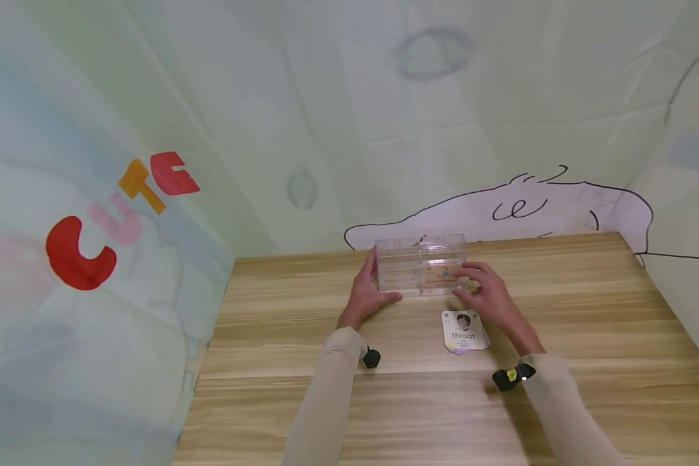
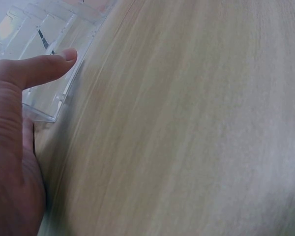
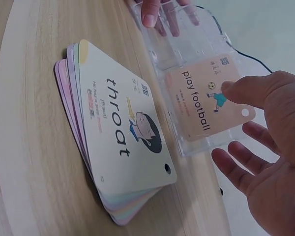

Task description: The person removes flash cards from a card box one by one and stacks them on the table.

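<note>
A clear plastic box (image 1: 399, 266) with two side-by-side sections stands at the table's far edge. My left hand (image 1: 366, 296) holds its left end, the thumb (image 2: 51, 69) along the near edge and the other fingers at its side. A peach card (image 3: 196, 101) reading "play football" lies in the right section. My right hand (image 3: 280, 132) touches this card with one fingertip near the printed figure; its other fingers are spread loosely by the box's right end. Nearer me lies a stack of cards (image 3: 123, 128), the top one reading "throat", with a punched corner hole.
The wood-grain table (image 1: 408, 414) meets a printed cloth backdrop (image 1: 303, 129) behind the box. Another cloth wall (image 1: 93, 336) with coloured letters hangs at the left. Black wrist devices (image 1: 371, 358) sit at both sleeves.
</note>
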{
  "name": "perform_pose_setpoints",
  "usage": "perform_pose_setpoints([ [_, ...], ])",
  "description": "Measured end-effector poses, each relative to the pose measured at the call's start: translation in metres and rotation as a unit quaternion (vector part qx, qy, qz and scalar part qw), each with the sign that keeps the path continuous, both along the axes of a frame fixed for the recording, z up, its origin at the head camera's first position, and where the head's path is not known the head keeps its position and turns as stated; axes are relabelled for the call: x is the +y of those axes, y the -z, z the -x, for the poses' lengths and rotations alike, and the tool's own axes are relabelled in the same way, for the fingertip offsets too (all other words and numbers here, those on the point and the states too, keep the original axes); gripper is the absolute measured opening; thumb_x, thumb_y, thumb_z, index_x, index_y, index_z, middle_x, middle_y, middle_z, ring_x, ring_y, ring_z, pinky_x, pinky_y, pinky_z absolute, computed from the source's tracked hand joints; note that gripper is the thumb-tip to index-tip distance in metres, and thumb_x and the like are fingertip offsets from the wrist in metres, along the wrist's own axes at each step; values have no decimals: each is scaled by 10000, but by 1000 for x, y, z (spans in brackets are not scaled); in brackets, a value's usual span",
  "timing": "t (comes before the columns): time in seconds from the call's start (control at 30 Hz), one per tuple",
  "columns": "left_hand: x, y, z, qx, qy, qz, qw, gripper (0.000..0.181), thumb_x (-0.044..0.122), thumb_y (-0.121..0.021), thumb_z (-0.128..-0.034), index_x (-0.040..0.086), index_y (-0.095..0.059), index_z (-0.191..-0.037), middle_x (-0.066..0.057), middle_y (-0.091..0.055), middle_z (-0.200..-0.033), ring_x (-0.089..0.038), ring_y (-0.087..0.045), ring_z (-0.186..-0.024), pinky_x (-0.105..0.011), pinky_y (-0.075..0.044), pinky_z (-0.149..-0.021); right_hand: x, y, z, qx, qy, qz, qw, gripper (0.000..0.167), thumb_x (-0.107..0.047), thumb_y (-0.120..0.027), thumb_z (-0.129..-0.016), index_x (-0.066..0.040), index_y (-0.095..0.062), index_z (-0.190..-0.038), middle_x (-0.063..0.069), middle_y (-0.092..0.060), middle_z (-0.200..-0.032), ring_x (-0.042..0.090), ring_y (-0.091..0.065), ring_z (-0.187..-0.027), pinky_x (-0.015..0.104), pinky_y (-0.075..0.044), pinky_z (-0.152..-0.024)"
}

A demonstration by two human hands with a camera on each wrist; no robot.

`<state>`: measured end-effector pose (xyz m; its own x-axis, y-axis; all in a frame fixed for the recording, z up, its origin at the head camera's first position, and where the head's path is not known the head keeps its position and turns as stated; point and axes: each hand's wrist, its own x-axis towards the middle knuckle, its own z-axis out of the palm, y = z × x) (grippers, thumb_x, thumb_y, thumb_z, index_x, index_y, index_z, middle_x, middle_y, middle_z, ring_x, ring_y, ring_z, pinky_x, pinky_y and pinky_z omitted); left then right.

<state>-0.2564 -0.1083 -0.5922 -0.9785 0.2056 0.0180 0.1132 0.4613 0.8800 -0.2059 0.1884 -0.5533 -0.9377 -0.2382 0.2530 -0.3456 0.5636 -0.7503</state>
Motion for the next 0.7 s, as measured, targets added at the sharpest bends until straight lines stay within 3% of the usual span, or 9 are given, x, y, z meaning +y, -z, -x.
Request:
perform_pose_setpoints([
  [0.23, 1, 1, 1, 6, 6, -44, 10000, 1299, 221, -974, -728, 245, -93, -1681, -13, -260, -1702, -189, -338, -1517, -278, -299, -1216, -7, 1, 4, -81, 13, 91, 9999, 331, -18, -767, -920, -3, -706, -1245, 255, -540, -1390, 443, -555, -1227, 527, -618, -806],
  [0.5, 1, 3, 2, 34, 10, -43, 10000, 1322, 220, -984, -709, 244, -89, -1683, -23, -272, -1698, -203, -352, -1511, -298, -308, -1218, -11, 2, 7, -47, 98, 81, 9999, 286, -5, -754, -925, -16, -722, -1209, 201, -600, -1274, 359, -588, -1122, 335, -572, -743],
  [0.7, 2, 3, 2, 54, -7, -59, 10000, 1318, 234, -983, -713, 256, -91, -1683, -13, -270, -1699, -210, -354, -1511, -314, -313, -1219, -12, 5, 8, -33, 208, 61, 9998, 250, 15, -697, -959, -35, -732, -1202, 182, -620, -1225, 333, -577, -1076, 321, -530, -733],
])
